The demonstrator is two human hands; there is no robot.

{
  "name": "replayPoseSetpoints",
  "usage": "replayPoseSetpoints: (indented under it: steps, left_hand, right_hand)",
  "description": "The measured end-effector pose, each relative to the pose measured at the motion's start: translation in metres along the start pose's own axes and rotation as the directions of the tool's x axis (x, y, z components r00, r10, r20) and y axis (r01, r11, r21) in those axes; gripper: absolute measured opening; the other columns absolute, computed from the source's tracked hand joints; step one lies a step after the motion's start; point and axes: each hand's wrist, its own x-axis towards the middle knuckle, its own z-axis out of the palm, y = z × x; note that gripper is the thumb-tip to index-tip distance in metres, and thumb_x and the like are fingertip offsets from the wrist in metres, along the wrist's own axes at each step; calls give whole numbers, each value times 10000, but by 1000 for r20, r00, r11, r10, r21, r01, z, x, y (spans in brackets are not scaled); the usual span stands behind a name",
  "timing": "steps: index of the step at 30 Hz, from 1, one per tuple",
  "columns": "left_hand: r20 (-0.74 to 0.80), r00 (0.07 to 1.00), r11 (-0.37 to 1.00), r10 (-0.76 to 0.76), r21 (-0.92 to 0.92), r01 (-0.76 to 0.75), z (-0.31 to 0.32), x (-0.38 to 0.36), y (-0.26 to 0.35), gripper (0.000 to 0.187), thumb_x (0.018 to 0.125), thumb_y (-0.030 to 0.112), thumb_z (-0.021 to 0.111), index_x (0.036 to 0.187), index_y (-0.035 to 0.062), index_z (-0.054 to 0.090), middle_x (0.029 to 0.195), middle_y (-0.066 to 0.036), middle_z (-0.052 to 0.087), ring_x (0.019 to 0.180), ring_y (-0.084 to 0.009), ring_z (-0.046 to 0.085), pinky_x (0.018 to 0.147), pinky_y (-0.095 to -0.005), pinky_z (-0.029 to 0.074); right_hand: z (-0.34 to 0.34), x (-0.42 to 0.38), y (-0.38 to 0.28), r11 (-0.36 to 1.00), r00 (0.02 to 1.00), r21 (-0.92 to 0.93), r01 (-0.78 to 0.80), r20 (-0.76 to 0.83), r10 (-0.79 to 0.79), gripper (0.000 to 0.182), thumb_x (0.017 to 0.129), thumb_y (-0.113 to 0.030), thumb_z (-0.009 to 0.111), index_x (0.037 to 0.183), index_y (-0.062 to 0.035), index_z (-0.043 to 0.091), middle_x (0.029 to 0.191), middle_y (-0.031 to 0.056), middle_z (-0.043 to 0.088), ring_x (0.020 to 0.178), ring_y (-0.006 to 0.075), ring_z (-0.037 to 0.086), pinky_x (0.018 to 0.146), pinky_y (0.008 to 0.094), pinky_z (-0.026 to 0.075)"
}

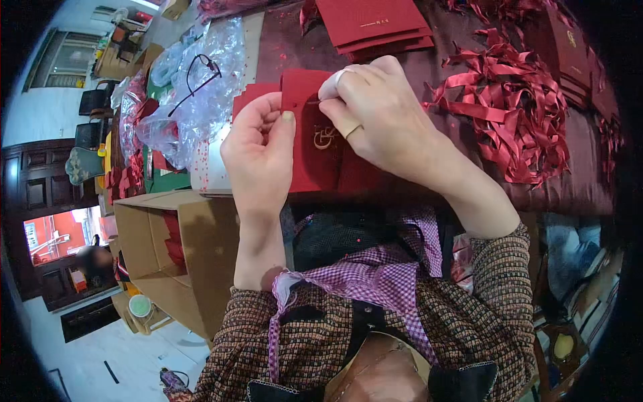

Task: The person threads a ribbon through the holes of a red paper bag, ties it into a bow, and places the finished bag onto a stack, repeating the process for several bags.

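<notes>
A red card sleeve (pixel 311 151) with a gold emblem lies on the table edge in front of me. My left hand (pixel 266 137) pinches its left side near the top, thumb on the front. My right hand (pixel 375 110) is over its upper right part, fingers pinched together; a pale covering shows on a fingertip. What those right fingertips hold is too small to make out. More red cards (pixel 258 90) show behind my left hand. A stack of red cards (pixel 375 25) lies beyond my right hand.
A heap of red ribbons (pixel 519 110) lies on the right. Clear plastic bags (pixel 218 87) and dark-framed glasses (pixel 194 86) are on the left. An open cardboard box (pixel 194 258) stands below the table's left edge. More red cards (pixel 573 57) are at the far right.
</notes>
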Motion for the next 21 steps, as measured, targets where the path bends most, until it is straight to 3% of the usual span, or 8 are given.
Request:
replayPoseSetpoints:
  steps: [5,14,21]
  left_hand:
    - [-18,998,997,-59,-51,58,-4,2,-14,248,856,-35,589,1102,-66,581,896,-26,604,802,-65,538,733,-194,453]
    - [-53,998,997,-36,-65,33,1,-2,-8,208,852,-31,603,1057,-64,590,911,-37,606,810,-77,542,739,-201,456]
    - [-57,995,991,82,110,-76,10,-10,3,154,844,-28,602,994,-56,596,853,-55,612,781,-105,569,720,-234,474]
  right_hand:
    - [1,-2,-2,975,992,195,-105,88,90,108,797,-104,623,826,-62,528,756,88,605,727,265,587,739,393,361]
    - [8,-4,-6,971,985,172,-169,55,162,106,766,-73,671,825,-56,584,714,68,586,691,250,552,750,353,387]
    - [2,0,-7,982,992,139,-128,29,125,111,782,-83,629,786,-49,523,692,93,610,646,287,577,688,382,370]
